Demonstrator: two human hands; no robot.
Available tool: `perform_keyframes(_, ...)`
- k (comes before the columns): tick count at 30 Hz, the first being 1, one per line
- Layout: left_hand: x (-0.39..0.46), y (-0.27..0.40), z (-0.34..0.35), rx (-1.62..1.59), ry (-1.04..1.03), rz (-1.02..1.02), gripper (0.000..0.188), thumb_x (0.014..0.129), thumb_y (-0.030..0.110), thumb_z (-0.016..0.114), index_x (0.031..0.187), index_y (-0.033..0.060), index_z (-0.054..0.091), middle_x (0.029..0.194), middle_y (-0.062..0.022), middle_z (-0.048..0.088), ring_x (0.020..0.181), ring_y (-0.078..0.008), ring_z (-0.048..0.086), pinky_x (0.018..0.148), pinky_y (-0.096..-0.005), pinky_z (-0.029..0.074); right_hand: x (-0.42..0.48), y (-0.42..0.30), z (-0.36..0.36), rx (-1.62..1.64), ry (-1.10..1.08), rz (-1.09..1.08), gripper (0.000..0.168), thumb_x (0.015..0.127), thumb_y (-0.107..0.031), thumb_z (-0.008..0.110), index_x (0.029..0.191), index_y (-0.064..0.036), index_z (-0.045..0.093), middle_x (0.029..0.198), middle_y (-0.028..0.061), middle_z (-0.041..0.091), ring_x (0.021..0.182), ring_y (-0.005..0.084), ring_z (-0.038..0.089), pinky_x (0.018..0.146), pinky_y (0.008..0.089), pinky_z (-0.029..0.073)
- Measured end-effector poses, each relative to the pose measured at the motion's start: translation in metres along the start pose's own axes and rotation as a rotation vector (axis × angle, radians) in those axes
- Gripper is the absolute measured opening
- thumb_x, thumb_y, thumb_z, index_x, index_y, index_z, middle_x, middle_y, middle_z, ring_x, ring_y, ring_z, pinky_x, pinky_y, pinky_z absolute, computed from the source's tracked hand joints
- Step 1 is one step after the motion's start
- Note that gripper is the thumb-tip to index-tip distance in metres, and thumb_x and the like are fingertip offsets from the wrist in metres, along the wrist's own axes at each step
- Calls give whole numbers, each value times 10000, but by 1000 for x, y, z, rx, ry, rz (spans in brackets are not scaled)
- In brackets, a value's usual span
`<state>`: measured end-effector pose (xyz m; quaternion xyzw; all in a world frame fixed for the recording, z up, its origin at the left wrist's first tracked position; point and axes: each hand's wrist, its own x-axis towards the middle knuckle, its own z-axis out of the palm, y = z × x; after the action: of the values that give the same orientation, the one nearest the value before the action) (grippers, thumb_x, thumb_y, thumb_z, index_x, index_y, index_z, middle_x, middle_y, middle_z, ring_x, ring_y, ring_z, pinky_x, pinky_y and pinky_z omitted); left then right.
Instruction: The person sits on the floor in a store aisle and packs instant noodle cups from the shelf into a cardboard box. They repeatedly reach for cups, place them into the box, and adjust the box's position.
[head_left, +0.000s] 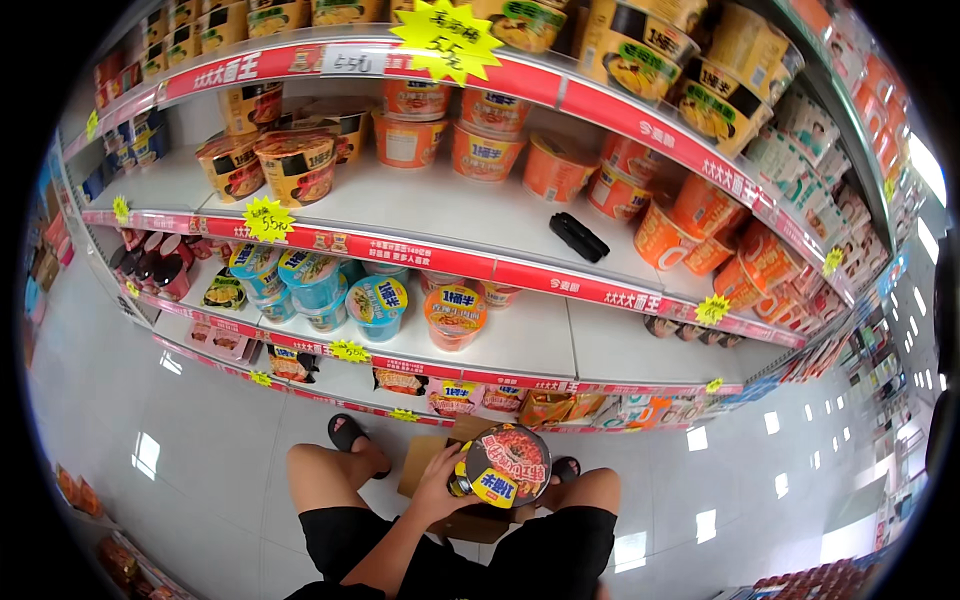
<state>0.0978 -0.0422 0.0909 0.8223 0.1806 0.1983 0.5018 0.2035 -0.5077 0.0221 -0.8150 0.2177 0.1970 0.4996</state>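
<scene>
My left hand (441, 484) holds an instant noodle bowl (508, 465) with a black, red and yellow lid, its fingers at the bowl's left side. The lid faces up towards me. Below and partly behind the bowl, between my feet, an open cardboard box (418, 459) stands on the floor; its inside is mostly hidden. My right hand cannot be made out; the bowl and my legs may hide it. An orange-lidded noodle bowl (454, 318) and a blue noodle bowl (376, 307) stand on the lower shelf in front of me.
Shelves with red price rails (540, 280) curve across the view. Orange noodle bowls (559, 166) and yellow ones (295, 166) stand on the middle shelf, near a black folded object (579, 237). Bagged noodles (454, 396) lie on the bottom shelf. Grey floor tiles (217, 442) surround my legs.
</scene>
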Motion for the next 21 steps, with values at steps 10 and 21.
perform_keyframes(10, 3, 3, -24, -86, -43, -39, 1001, 606, 392, 936, 1431, 52, 482, 1525, -195, 409, 1395, -387, 414, 1125, -468, 381, -35, 51, 12, 7, -215, 262, 347, 1000, -270, 525, 1119, 31, 652, 1002, 113, 682, 980, 194, 623, 847, 365, 492)
perform_keyframes(21, -8, -21, -48, 155, -183, -354, 1056, 711, 84, 781, 1582, 218, 201, 1388, -205, 556, 1248, -405, 547, 983, -445, 481, -47, -334, 46, -52, 161, -1097, 216, 1001, -131, 583, 1123, 19, 678, 1029, 105, 712, 970, 165, 656, 890, 301, 497)
